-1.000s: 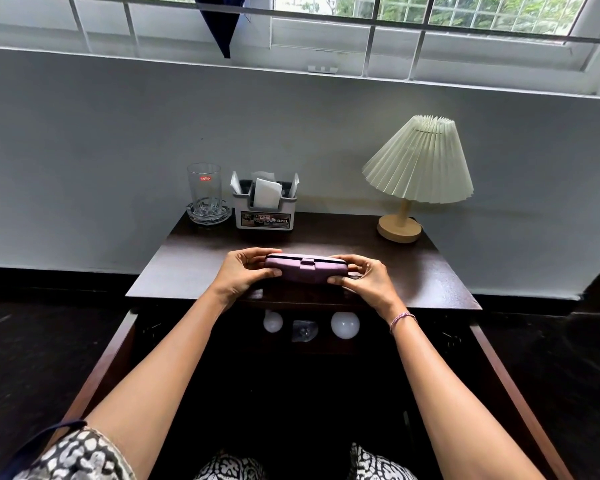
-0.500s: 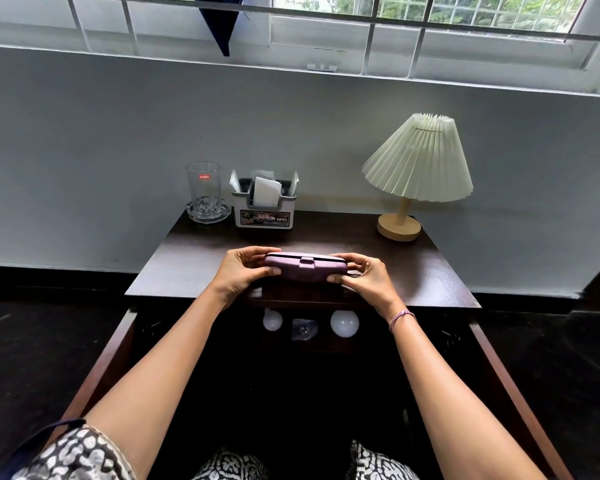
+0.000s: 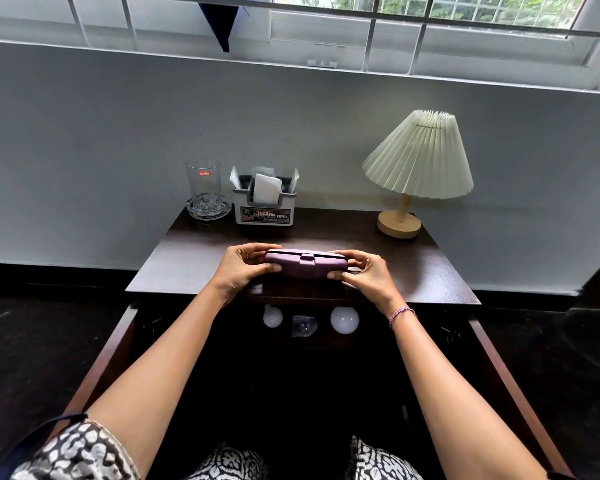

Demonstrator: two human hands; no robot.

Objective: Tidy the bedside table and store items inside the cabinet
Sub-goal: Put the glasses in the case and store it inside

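Over the front edge of the bedside table point(image 3: 430, 271), both hands grip a closed purple case point(image 3: 305, 264).
Left hand point(image 3: 243, 268) curls round its left end, right hand point(image 3: 364, 277) pinches the right end; glass point(image 3: 203, 185), organizer point(image 3: 264, 206), lamp point(image 3: 418, 161) at back.

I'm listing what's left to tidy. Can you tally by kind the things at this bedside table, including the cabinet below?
Lamp: 1
Drinking glass: 1
Glass dish: 1
Paper holder: 1
Purple case: 1
White bulbs: 2
Small clear item: 1
Total: 8
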